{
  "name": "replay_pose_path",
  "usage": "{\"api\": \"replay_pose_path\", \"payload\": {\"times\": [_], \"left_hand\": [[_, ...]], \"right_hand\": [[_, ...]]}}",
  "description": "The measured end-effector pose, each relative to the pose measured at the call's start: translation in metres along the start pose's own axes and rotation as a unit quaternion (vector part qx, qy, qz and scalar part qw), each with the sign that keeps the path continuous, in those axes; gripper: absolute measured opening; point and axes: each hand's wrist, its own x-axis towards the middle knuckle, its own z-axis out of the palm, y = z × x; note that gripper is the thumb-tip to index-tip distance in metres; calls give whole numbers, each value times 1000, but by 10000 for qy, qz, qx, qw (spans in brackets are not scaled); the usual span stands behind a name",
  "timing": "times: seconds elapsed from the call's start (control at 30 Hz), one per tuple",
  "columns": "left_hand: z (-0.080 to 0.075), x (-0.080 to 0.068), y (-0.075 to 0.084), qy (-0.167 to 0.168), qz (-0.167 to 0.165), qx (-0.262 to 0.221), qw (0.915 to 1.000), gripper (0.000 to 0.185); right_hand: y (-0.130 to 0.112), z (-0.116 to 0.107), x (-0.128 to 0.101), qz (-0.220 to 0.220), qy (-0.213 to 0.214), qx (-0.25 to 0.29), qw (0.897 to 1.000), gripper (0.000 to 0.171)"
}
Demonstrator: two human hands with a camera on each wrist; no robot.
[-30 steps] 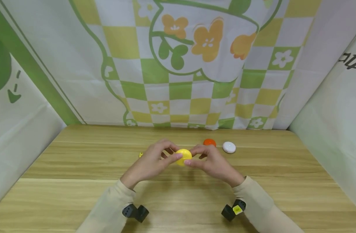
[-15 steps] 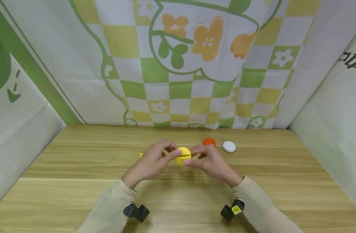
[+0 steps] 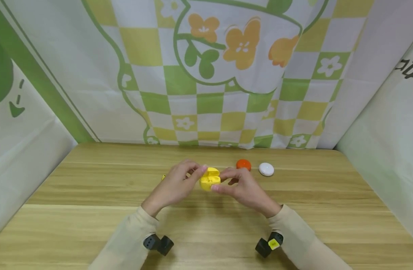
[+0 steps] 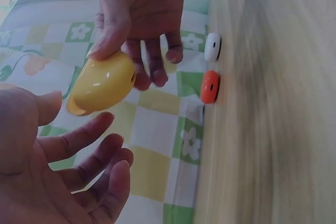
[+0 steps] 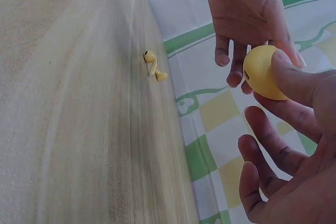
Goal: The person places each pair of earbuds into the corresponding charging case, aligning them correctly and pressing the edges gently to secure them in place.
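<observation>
A yellow earbud case point(image 3: 210, 184) is held above the table, its lid point(image 3: 211, 172) raised. My right hand point(image 3: 245, 190) pinches the case body between thumb and index finger, the other fingers loosely bent. Beside the raised lid is my left hand point(image 3: 177, 184), its thumb tip at the lid's left edge. In the left wrist view the left fingers point(image 4: 84, 145) are spread and relaxed, close to the lid; whether they touch it I cannot tell. Two yellow earbuds point(image 5: 151, 59) lie on the table, mostly hidden behind the left hand in the head view.
An orange-red case point(image 3: 243, 164) and a white case point(image 3: 266, 169) lie on the wooden table point(image 3: 91, 225), behind and right of the right hand. A patterned cloth point(image 3: 210, 105) hangs along the table's back edge, with white cloth walls at both sides.
The yellow case was closed a second ago and its lid has swung up. My left thumb has moved up and left from the case's front to the lid edge.
</observation>
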Motion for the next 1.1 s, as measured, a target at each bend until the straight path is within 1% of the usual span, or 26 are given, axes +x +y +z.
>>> {"api": "replay_pose_path", "payload": {"times": [0.1,0.17,0.23,0.3,0.43,0.47,0.57,0.67,0.7,0.77,0.9,0.97,1.1], "left_hand": [[-6,0,-3,-33,-104,86,9999,42],[-13,0,-5,-29,-130,246,9996,41],[-20,-2,-8,5,-197,531,9984,37],[-28,-5,-12,68,-374,938,9949,33],[-39,-9,-19,94,-846,1673,9822,28],[-40,-10,-20,64,-972,1768,9794,27],[-41,-11,-24,-106,-1431,2020,9688,27],[-37,-12,-28,-309,-1965,2178,9555,28],[-36,-12,-29,-366,-2107,2218,9513,28],[-33,-12,-31,-431,-2284,2233,9466,30],[-30,-13,-33,-482,-2375,2276,9431,39],[-29,-13,-34,-555,-2408,2326,9406,40],[-29,-14,-36,-731,-2401,2425,9371,23]], "right_hand": [[1,0,0,5,28,28,10000,12],[1,-1,0,24,46,42,10000,11],[2,-1,0,56,87,17,9999,11],[2,-2,0,91,120,-6,9999,12],[3,-3,-1,217,175,-31,9996,12],[3,-3,-1,251,179,-22,9995,12],[3,-4,-1,316,204,12,9993,11],[4,-4,0,297,233,12,9993,11],[4,-4,0,276,238,13,9993,11],[5,-4,0,245,240,8,9994,11],[6,-4,0,210,207,-4,9996,13],[5,-4,0,223,194,2,9996,13],[5,-3,0,260,174,12,9995,14]]}}
